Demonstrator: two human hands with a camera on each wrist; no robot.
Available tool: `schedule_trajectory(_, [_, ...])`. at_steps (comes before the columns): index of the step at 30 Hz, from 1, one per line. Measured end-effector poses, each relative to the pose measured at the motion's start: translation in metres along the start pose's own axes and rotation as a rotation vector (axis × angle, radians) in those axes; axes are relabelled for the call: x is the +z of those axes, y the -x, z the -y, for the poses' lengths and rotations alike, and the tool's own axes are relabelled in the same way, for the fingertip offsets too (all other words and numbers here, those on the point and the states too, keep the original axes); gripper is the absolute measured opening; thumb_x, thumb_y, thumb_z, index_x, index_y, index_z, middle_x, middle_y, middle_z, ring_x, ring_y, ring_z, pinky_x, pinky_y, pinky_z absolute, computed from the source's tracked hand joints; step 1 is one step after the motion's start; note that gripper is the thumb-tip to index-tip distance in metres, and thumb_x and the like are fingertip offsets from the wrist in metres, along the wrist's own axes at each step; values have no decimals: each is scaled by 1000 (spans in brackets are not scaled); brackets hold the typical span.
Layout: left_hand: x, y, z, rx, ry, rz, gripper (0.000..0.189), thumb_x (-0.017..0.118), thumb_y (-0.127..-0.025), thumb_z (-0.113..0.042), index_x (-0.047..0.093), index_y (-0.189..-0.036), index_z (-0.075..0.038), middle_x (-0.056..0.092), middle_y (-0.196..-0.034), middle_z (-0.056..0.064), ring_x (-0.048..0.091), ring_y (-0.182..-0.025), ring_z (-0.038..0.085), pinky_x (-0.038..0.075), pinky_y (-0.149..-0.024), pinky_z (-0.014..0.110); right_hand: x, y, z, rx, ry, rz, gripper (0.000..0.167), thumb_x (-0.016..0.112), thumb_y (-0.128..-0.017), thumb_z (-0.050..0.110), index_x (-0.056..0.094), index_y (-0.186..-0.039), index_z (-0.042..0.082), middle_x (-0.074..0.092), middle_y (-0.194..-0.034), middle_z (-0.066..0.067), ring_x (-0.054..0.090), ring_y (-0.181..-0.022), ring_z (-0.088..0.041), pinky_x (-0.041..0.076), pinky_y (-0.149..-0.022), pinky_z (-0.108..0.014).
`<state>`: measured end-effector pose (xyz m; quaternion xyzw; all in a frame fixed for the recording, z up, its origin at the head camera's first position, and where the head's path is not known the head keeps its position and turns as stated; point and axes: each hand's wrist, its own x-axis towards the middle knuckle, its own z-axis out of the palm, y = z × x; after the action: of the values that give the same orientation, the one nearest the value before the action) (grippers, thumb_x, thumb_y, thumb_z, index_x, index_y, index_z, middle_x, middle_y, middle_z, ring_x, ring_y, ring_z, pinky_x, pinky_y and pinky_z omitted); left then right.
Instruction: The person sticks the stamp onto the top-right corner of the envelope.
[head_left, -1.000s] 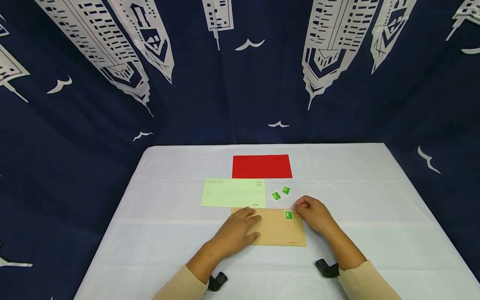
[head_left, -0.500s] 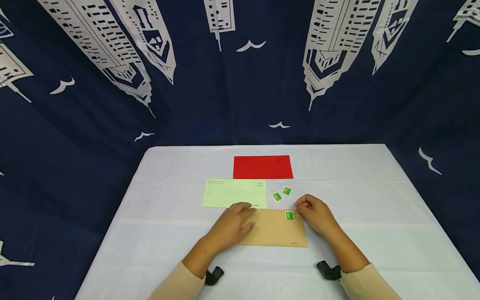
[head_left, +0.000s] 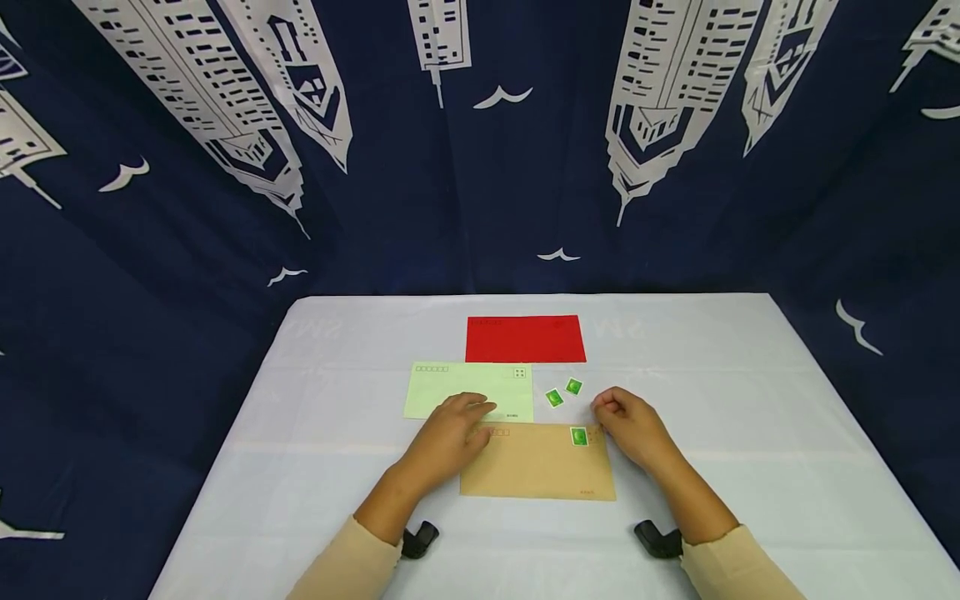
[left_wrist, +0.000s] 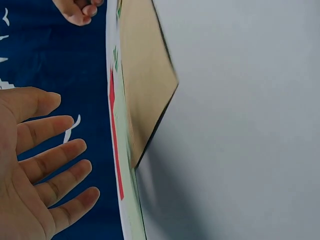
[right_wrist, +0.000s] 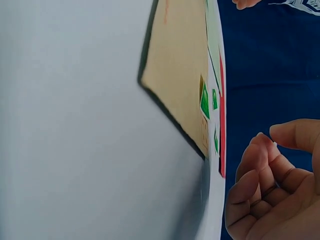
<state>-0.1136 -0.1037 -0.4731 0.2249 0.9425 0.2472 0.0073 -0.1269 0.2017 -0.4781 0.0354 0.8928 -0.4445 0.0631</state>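
My left hand (head_left: 447, 433) is over the near part of the light green envelope (head_left: 435, 387) and the brown envelope's upper left corner, its fingers spread and relaxed. In the left wrist view its palm holds nothing. My right hand (head_left: 628, 423) is at the upper right corner of the brown envelope (head_left: 536, 471). Its fingers are loosely curled, with thumb and fingertips close together and nothing visible between them in the right wrist view. A green stamp (head_left: 580, 436) lies near that corner of the brown envelope. Two more green stamps, one left (head_left: 554, 397) and one right (head_left: 573, 386), lie loose beyond it.
A red envelope (head_left: 525, 339) lies farther back, just behind the green one. All of it is on a white-covered table (head_left: 720, 400). Behind the table hangs a dark blue cloth (head_left: 465, 208) with white building prints. Black wrist cameras are on both forearms.
My left hand has moved from the brown envelope up and left toward the green envelope, uncovering the brown one's left part. My right hand stays near the stamped corner.
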Motion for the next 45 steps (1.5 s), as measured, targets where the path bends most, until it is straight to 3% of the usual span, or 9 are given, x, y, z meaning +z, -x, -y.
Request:
schedule_trajectory(14, [-8, -10, 16, -96, 16, -5, 42, 64, -99, -28, 63, -138, -14, 56, -146, 8, 47, -142, 29, 39, -117, 51, -4, -12, -5, -23, 46, -24, 17, 57, -100, 17, 65, -110, 6, 65, -101, -9, 58, -90, -18, 48, -76, -22])
schedule_trajectory(25, [-11, -17, 27, -154, -7, 37, 47, 64, -99, -31, 59, -143, -15, 48, -154, 13, 38, -148, 34, 32, -120, 57, -6, -19, -4, -10, 52, 20, 23, 59, -101, 21, 64, -115, 4, 66, -109, -13, 62, -95, -19, 49, -80, -26])
schedule_trajectory(37, [-4, -21, 40, -192, -37, 76, 50, 64, -98, -31, 57, -145, -13, 41, -159, 18, 30, -152, 41, 27, -122, 61, -7, -34, -15, -30, 69, 48, 22, 59, -101, 17, 63, -119, 5, 68, -111, -12, 63, -97, -20, 51, -83, -29])
schedule_trajectory(45, [-1, -23, 44, -221, -77, 107, 51, 64, -98, -30, 56, -146, -15, 39, -161, 17, 30, -152, 40, 28, -121, 61, -8, -42, -18, -25, 63, 52, 20, 61, -99, 11, 65, -118, 5, 68, -109, -12, 61, -96, -20, 52, -82, -26])
